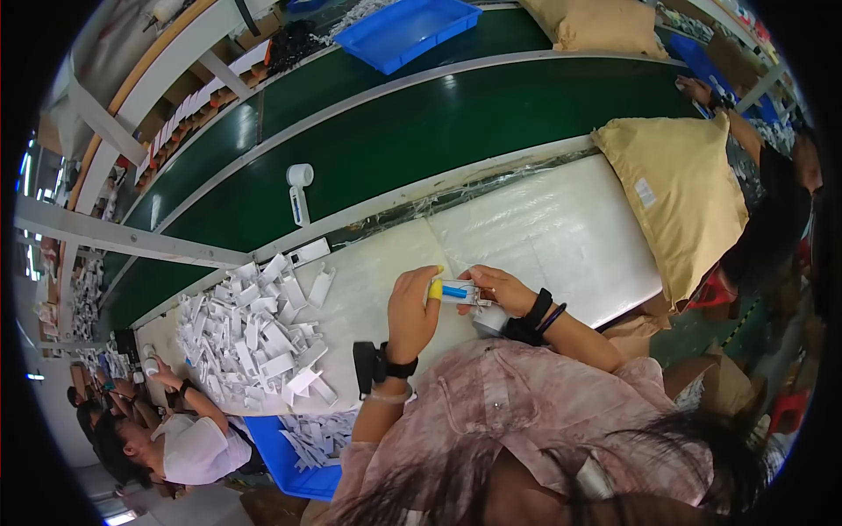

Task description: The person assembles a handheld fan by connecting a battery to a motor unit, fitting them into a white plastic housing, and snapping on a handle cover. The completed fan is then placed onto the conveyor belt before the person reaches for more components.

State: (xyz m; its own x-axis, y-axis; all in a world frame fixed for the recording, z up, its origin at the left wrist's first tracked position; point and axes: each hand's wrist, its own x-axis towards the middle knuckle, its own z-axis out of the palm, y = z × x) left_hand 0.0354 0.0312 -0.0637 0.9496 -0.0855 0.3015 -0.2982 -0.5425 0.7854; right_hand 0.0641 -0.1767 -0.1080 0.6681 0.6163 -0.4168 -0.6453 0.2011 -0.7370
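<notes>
Packet (458,292), small clear plastic with a blue insert, held over the white worktop (544,237) between left hand (412,314) and right hand (498,289), both pinching its ends; probably light, flimsy, slippery, so grip edges.

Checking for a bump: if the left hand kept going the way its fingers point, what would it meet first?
Likely the small clear packet it already pinches with the right hand; the left hand points up-right, though depth is unclear.

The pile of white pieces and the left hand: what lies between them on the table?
Head view: only bare white table lies between the pile and the left hand.
</notes>
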